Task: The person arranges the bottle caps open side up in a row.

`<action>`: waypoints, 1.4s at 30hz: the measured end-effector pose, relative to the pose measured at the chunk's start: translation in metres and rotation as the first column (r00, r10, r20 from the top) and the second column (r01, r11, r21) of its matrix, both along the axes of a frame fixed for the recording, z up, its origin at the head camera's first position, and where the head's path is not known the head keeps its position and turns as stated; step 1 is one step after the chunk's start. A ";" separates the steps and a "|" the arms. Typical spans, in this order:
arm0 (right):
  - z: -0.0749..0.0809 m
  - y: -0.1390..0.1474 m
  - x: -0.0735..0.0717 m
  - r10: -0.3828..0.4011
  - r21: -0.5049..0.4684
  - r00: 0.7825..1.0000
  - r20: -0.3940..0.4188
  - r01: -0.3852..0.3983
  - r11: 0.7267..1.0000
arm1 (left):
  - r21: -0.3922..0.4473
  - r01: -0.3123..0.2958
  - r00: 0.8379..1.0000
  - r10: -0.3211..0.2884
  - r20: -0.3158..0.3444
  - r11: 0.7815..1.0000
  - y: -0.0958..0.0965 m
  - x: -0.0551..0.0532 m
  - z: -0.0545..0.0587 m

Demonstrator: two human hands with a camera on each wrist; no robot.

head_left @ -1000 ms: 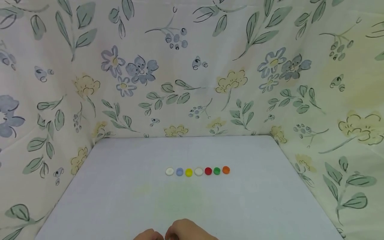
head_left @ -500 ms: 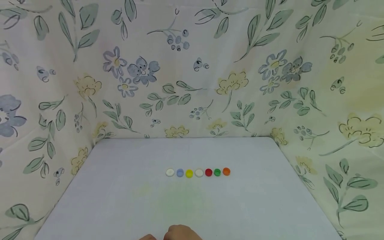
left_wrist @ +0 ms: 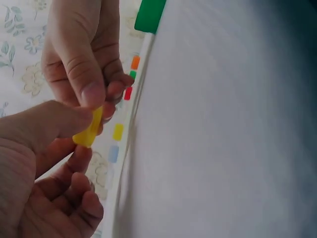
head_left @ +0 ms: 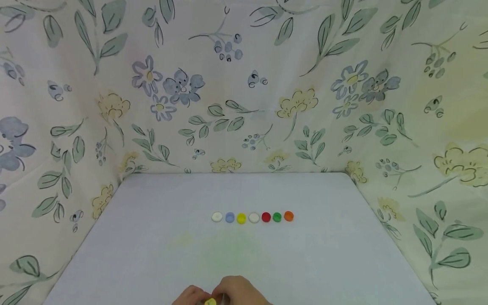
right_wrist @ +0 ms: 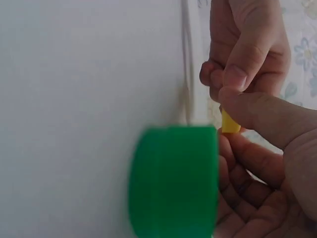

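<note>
A small yellow piece (head_left: 210,301) shows between the two hands at the bottom of the head view; its exact kind I cannot tell. My left hand (head_left: 192,296) pinches it between thumb and index finger, as the left wrist view shows, with the other fingers loosely curled below. My right hand (head_left: 241,290) holds the same yellow piece (right_wrist: 230,122) with thumb and index finger, the two thumbs close together over it. Fingers hide much of the piece in every view.
Several round discs, including a yellow disc (head_left: 241,218), a red disc (head_left: 266,217) and an orange disc (head_left: 289,216), lie in a row on the white table (head_left: 152,254). A large green cylindrical object (right_wrist: 173,183) stands close to the right wrist camera. Floral cloth (head_left: 259,123) surrounds the table.
Both hands sank slightly in the head view, then rose again. The yellow piece has come into sight between them. The row of discs stays as it was.
</note>
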State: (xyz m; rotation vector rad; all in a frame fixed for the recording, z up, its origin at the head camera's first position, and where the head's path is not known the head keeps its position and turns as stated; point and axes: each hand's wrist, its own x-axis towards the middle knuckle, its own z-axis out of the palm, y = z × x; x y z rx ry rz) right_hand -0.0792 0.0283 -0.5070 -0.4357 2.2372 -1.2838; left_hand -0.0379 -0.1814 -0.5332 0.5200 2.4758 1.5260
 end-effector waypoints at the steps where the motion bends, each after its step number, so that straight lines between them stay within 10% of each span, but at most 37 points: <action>1: -0.001 0.002 -0.007 0.035 -0.039 0.999 0.013 -0.035 0.999 | -0.014 -0.003 0.998 0.002 -0.064 1.000 0.000 -0.004 -0.002; 4: -0.001 0.006 -0.023 0.110 -0.121 0.994 0.020 -0.107 0.987 | -0.046 -0.024 0.978 0.014 -0.207 0.999 0.000 -0.014 -0.007; 13: -0.003 0.005 -0.049 0.223 -0.148 0.967 -0.123 -0.240 0.959 | 0.032 -0.096 0.819 0.097 -0.566 0.995 0.000 -0.035 -0.013; 15: -0.004 0.004 -0.052 0.234 -0.152 0.964 -0.129 -0.253 0.955 | 0.051 -0.099 0.815 0.110 -0.569 0.994 -0.001 -0.038 -0.011; 20: -0.003 -0.003 -0.055 0.195 -0.186 0.971 -0.135 -0.218 0.958 | 0.086 -0.173 0.943 0.190 -0.273 0.981 -0.003 -0.040 0.003; 23: -0.002 -0.009 -0.059 0.127 -0.181 0.979 -0.162 -0.155 0.971 | 0.091 -0.245 0.967 0.250 -0.047 0.965 -0.003 -0.044 0.011; 31: 0.001 -0.022 -0.072 -0.039 -0.185 0.996 -0.082 0.024 0.983 | 0.105 -0.400 0.887 0.355 0.296 0.911 -0.001 -0.063 0.021; 42: 0.002 -0.035 -0.106 -0.156 -0.135 0.981 -0.116 0.141 0.981 | 0.052 -0.532 0.807 0.487 0.335 0.845 0.002 -0.110 0.022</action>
